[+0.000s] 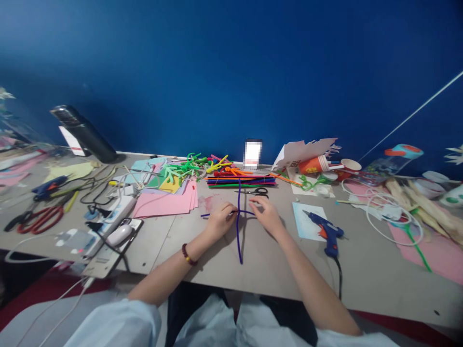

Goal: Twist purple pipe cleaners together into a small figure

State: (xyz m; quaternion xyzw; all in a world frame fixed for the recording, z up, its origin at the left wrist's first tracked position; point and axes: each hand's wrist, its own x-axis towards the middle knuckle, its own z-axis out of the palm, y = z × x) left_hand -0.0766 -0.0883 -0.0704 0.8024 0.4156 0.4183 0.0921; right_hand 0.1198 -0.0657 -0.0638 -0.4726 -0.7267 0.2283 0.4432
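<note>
Two purple pipe cleaners (239, 241) form a cross above the grey table, one running away from me and the other sideways. My left hand (221, 220) is closed on them close to the crossing, with the left end of the sideways piece poking out past the hand. At the right end of that sideways piece is my right hand (266, 216), its thumb and forefinger curled around the tip. Behind the cross lie a bundle of coloured pipe cleaners (217, 182) and black-handled scissors (261, 192).
A blue glue gun (327, 231) rests on light blue paper (300, 224) at the right. Pink paper (162, 205), a power strip (117, 217) and red-handled scissors (45, 219) are left. A phone (253, 153) stands against the blue wall.
</note>
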